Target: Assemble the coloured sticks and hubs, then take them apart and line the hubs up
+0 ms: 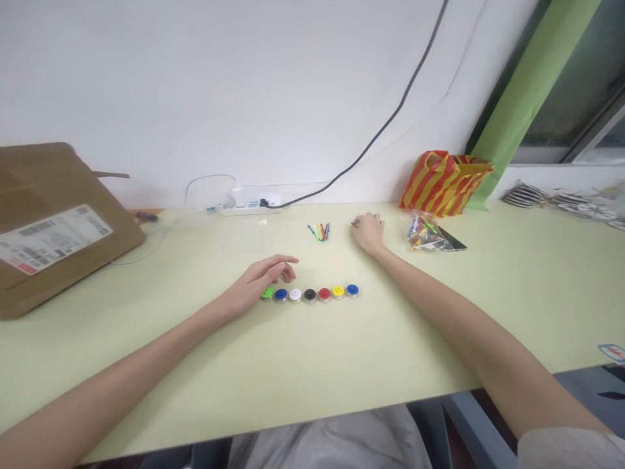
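A row of several small clear round pots with coloured lids (310, 296) runs across the table: green, blue, white, black, red, yellow and blue. My left hand (258, 280) rests at the row's left end, fingers loosely stretched and partly covering the green-lidded pot (267, 293). Nothing shows in it. Farther back, my right hand (369, 232) lies on the table with its fingers curled together. A small dark bit shows at its fingertips, too small to name. To its left lies a fanned group of small coloured plastic sticks (319, 232).
Right of my right hand lies a clear bag of coloured pieces (426, 232) beside a dark flat object (453, 240). Behind stands a red-and-yellow striped bag (444, 184). A cardboard box (63, 221) occupies the left. A power strip (249, 207) with a black cable sits against the wall.
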The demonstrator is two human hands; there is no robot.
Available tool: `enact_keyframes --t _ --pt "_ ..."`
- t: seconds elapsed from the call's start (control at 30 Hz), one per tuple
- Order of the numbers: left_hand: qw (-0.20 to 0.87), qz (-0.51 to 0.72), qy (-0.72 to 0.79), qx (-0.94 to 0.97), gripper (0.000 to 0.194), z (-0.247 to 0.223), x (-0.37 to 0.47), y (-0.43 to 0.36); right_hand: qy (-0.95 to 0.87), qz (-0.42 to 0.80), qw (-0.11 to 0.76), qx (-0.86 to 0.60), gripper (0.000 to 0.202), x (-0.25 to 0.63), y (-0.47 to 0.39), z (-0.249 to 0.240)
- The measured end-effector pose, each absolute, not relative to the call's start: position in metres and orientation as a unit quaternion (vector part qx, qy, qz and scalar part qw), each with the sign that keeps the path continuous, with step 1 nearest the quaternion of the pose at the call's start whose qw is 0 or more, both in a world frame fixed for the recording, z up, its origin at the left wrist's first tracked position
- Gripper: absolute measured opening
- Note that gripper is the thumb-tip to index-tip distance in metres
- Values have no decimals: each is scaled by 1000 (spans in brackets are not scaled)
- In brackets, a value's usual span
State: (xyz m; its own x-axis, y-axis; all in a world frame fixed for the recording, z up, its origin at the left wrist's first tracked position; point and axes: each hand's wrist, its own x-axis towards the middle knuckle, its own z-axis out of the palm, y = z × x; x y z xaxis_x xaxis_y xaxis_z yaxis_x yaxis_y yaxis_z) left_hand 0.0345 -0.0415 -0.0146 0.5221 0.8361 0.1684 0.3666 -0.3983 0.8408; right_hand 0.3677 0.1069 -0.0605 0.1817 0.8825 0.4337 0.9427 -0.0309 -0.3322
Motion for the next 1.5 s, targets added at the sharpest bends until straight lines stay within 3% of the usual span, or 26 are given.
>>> enact_keyframes --t 0.3,0.67,0.8,0.93,1.07,1.23,1.37,1.5 --pt "396 295 389 778 43 -12 35 -43 -673 -34 361 -645 29 367 110 -60" --pt "394 307 393 772 47 -12 33 -42 -538 55 638 -548 49 377 112 -55" --pt "405 347 386 753 46 -12 35 -41 -503 86 675 -534 47 367 109 -46" --pt "390 399 382 737 44 -11 37 -42 -535 210 661 -483 46 331 95 -26" --pt "401 422 397 710 46 -12 38 -41 -651 350 574 -352 37 276 56 -4" --pt "460 478 382 643 47 -16 35 -38 -802 313 448 -241 18 226 -2 8" --pt "484 496 363 624 37 -14 33 -37 -805 316 434 -252 15 221 -17 14" --pt "459 462 377 658 31 -12 33 -39 -771 412 407 -265 21 232 -11 17"
